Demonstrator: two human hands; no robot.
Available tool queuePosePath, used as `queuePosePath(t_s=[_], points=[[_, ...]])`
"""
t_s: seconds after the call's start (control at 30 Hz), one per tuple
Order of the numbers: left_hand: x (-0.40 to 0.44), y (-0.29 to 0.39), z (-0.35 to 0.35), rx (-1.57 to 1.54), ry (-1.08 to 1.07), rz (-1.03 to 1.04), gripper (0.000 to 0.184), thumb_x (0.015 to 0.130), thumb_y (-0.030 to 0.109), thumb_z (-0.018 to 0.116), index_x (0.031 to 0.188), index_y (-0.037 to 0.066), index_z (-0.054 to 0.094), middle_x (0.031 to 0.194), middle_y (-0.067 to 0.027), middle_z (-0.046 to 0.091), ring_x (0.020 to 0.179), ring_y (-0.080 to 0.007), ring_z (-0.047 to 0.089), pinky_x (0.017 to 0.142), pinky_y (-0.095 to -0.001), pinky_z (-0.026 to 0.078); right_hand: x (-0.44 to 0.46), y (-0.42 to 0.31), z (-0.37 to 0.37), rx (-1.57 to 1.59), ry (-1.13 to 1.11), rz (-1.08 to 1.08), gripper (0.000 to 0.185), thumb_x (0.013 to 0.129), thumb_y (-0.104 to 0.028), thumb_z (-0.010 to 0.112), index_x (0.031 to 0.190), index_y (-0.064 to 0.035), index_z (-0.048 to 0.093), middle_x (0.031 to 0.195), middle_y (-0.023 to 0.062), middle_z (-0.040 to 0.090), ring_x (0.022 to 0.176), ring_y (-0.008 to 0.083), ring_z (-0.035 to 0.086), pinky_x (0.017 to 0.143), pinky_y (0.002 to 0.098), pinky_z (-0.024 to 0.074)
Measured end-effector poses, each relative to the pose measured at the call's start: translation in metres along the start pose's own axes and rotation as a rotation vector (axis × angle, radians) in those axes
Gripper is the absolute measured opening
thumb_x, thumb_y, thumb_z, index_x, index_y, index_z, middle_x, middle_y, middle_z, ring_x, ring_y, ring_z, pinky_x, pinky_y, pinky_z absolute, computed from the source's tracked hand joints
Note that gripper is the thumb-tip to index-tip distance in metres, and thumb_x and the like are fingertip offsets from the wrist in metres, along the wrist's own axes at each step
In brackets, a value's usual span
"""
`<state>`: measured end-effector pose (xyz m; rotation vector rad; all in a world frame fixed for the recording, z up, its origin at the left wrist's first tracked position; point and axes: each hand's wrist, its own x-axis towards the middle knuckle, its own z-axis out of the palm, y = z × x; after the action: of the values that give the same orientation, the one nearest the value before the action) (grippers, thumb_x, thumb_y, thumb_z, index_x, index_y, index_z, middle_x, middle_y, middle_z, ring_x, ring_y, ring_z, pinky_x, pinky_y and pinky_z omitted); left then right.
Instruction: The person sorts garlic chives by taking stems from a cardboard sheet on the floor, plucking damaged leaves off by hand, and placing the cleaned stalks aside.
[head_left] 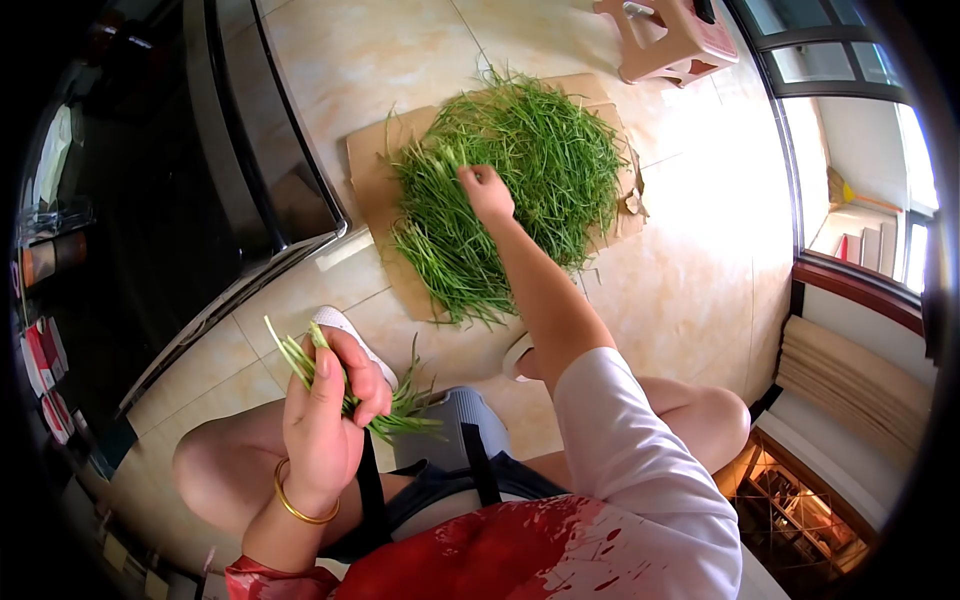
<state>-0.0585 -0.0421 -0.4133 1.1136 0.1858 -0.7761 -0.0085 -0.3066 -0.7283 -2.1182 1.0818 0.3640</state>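
A large heap of thin green stalks (540, 160) lies on a flattened cardboard sheet (372, 165) on the floor. My left hand (335, 385), with a gold bangle at its wrist, is closed around a small bunch of green stalks (400, 412) above my lap. The pale ends stick out past the thumb, and the leafy ends hang to the right. Over the upper left part of the heap is my right hand (487, 192), its fingers curled together beside some pale stalk ends. Whatever those fingers may hold is too small to make out.
A pink plastic stool (672, 38) stands at the top right of the tiled floor (690, 220). Dark glass panels (270, 130) with a metal edge run along the left. A window (850, 170) is at the right. My feet in white shoes are near the cardboard.
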Motion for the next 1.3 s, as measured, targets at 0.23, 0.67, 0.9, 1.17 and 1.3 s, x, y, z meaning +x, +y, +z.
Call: queuePosePath(t_s=[0.23, 0.67, 0.9, 1.17, 1.3], points=[[-0.001, 0.002, -0.003, -0.032, 0.054, 0.045, 0.034, 0.102, 0.038, 0.037, 0.088, 0.008, 0.043, 0.070, -0.0003, 0.040, 0.055, -0.0105, 0.034, 0.056, -0.0268, 0.033, -0.065, -0.009, 0.025, 0.242, 0.150, -0.465, 0.016, 0.084, -0.023, 0.063, 0.083, -0.0071, 0.065, 0.076, 0.0141, 0.066, 0.069, 0.0314, 0.064, 0.064, 0.0408, 0.0510], [-0.005, 0.007, -0.007, -0.007, 0.030, 0.038, 0.028, 0.103, 0.035, 0.033, 0.091, 0.010, 0.041, 0.071, 0.0020, 0.036, 0.055, -0.0083, 0.032, 0.059, -0.0263, 0.033, -0.080, 0.027, 0.097, -0.252, -0.126, -0.118, 0.036, 0.074, -0.031, 0.073, 0.097, -0.0072, 0.057, 0.105, 0.0135, 0.057, 0.100, 0.0315, 0.057, 0.084, 0.0410, 0.0494], [-0.009, 0.009, -0.003, -0.017, -0.011, 0.060, 0.026, 0.103, 0.033, 0.034, 0.093, 0.010, 0.042, 0.072, 0.0020, 0.038, 0.056, -0.0078, 0.033, 0.060, -0.0258, 0.034, -0.096, 0.051, 0.040, 0.804, -0.219, -0.144, 0.025, 0.085, -0.021, 0.064, 0.095, -0.0044, 0.049, 0.082, 0.0065, 0.058, 0.080, 0.0199, 0.058, 0.074, 0.0317, 0.0460], [-0.023, 0.003, 0.011, -0.034, -0.072, 0.127, 0.022, 0.103, 0.028, 0.037, 0.095, 0.009, 0.045, 0.074, 0.0023, 0.042, 0.056, -0.0072, 0.035, 0.060, -0.0250, 0.036, -0.161, -0.004, -0.098, 1.274, -0.428, -0.136, 0.039, 0.092, -0.027, 0.039, 0.121, -0.0039, 0.051, 0.077, 0.0029, 0.052, 0.069, 0.0157, 0.050, 0.073, 0.0336, 0.0449], [-0.023, 0.002, 0.021, -0.058, -0.067, 0.156, 0.020, 0.101, 0.026, 0.043, 0.096, 0.007, 0.048, 0.073, 0.0027, 0.042, 0.057, -0.0070, 0.036, 0.059, -0.0248, 0.036, -0.202, -0.039, -0.163, 1.295, -0.533, -0.200, 0.046, 0.093, -0.030, 0.038, 0.129, -0.0033, 0.049, 0.077, 0.0014, 0.050, 0.069, 0.0138, 0.048, 0.074, 0.0344, 0.0441]])
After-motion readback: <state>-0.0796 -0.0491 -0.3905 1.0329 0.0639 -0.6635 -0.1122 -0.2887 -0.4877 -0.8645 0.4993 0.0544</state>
